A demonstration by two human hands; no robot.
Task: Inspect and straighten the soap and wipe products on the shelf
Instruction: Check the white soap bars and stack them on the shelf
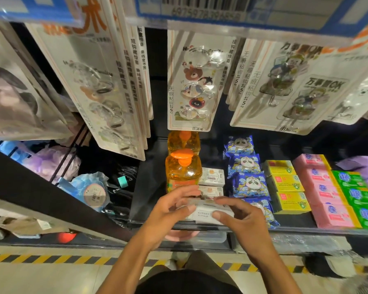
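STEP: inspecting one pack, judged mid-task | left hand (pixel 170 211) curls round its left end | white pack (pixel 204 213), flat, glossy printed wrapper, held over shelf (pixel 149 224) front, 6 o'clock of clear orange pump bottle (pixel 183 166) | right hand (pixel 240 217) pinches right end | NEXT: likely set it square on white stack (pixel 211 177) at 12 o'clock.

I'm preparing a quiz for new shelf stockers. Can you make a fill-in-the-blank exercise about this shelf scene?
1. The left hand and right hand together hold a ____ pack.
2. The pump bottles behind it have ____ caps.
3. The blue packs each show a ____ face.
4. Between the yellow boxes and green boxes, the row of boxes is ____.
Missing words: white, orange, panda, pink.
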